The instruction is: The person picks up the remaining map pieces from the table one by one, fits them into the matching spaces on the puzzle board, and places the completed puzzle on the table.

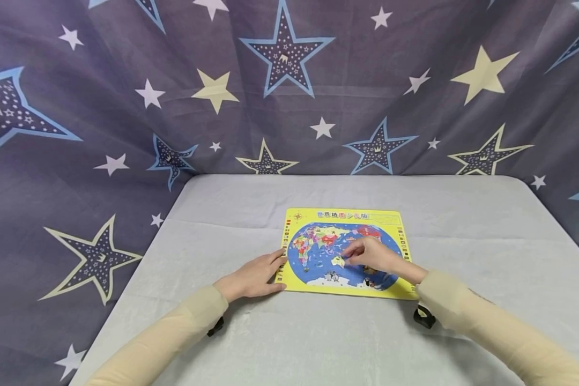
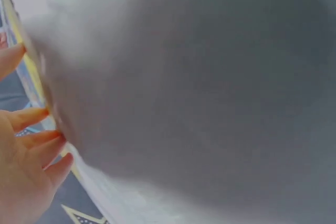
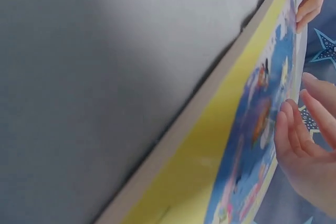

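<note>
A yellow-bordered children's world map board (image 1: 318, 287) lies flat on the table, with blue oceans and coloured continents. My left hand (image 1: 257, 276) rests at its left edge, fingers spread and fairly straight; the left wrist view shows those fingertips (image 2: 48, 112) touching the edge. Over the right-centre of the map is my right hand (image 1: 372, 254), its fingers bent and the tips close to the pale yellow Australia (image 1: 338, 261). In the right wrist view the bent fingers (image 3: 283, 129) are near the map surface; whether they pinch a small piece is hidden.
A grey-white cloth covers the table (image 1: 222, 214). Behind and to the left hangs a dark curtain (image 1: 173, 48) with star prints. Black wrist devices (image 1: 423, 316) sit under both sleeves.
</note>
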The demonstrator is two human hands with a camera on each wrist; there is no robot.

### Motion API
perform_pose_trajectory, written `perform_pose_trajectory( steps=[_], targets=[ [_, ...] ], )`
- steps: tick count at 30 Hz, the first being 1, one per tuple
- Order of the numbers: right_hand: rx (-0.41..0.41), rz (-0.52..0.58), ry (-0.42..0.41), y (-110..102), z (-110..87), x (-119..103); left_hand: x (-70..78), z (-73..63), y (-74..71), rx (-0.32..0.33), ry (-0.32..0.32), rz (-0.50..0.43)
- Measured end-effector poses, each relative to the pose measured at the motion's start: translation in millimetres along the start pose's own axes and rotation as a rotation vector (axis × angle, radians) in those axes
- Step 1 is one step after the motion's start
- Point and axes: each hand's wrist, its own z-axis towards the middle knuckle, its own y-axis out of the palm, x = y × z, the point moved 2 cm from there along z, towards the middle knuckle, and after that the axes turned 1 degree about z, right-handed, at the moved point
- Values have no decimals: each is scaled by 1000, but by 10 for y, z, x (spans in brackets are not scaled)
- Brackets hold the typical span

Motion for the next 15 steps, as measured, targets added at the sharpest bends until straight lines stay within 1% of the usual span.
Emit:
perform_pose_trajectory(
  steps=[4, 8, 11, 15],
  targets=[
    [18, -17, -24, -73, -57, -3, 12, 33, -49, 2, -11, 15],
    [42, -42, -23, -147, -131, 2, 26, 50, -101, 25, 3, 20],
    [64, -75, -18, -199, -197, -16, 28, 55, -139, 70, 22, 21],
    [103, -112, -23, -257, -293, -50, 8, 52, -187, 123, 15, 25]
  ],
)
